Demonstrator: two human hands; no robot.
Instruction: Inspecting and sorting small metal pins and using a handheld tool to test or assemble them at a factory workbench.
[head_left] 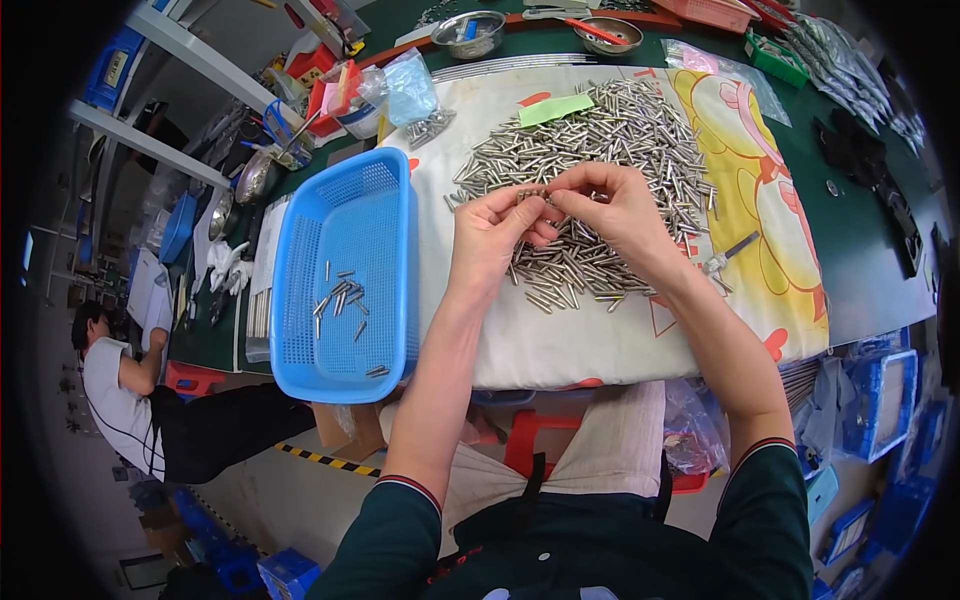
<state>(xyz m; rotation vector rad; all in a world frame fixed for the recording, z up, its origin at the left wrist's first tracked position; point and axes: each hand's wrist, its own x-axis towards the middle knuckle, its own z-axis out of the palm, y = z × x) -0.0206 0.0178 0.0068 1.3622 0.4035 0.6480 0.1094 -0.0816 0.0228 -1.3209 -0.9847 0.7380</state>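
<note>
Over the heap of small metal pins (600,130), my two hands meet with their fingertips close together. My left hand (492,232) is closed, thumb against fingers, on a few metal pins (533,194). In a pinch, my right hand (622,212) touches the same spot; whether it grips a pin of its own is hidden by the fingers. Left of my hands stands a blue plastic basket (408,250) with several loose pins (342,297) lying in it. A green slip of paper (556,109) rests on top of the heap.
A patterned cloth (560,350) covers the table under the heap. A short rod with a whitish wrap (735,250) lies at right. Metal bowls (470,35), a bag of pins (428,128) and a red box (312,62) stand farther back. Another person (125,400) sits at far left.
</note>
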